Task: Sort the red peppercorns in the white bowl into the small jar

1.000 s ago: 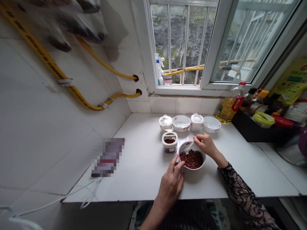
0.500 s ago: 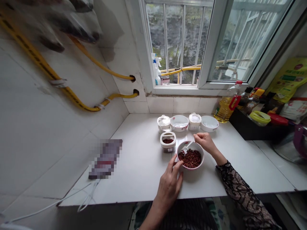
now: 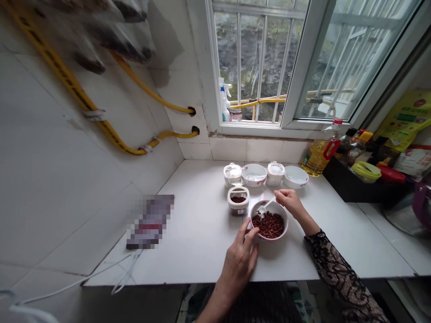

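A white bowl (image 3: 286,224) with pink marks on its outside holds dark red, dried peppercorn-like grains (image 3: 269,225). My left hand (image 3: 238,258) has its fingertips on the bowl's left rim, steadying it. Pinched in my right hand (image 3: 288,200) is the handle of a small white spoon (image 3: 266,206). Its scoop is over the left part of the grains, with a few reddish bits on it. Just behind the bowl to the left stands a small seasoning jar (image 3: 238,209), its lid raised and similar grains inside.
Along the back are two lidded jars (image 3: 275,177) and two white bowls (image 3: 296,181). An oil bottle (image 3: 315,157) stands by a black box (image 3: 340,179) of bottles at right. A blurred-out dark object (image 3: 151,222) and a white cord (image 3: 129,273) lie at left.
The view has shifted slightly, moving the scene a little to the right. Reddish bits now show on the spoon's scoop. Both hands keep their places at the bowl.
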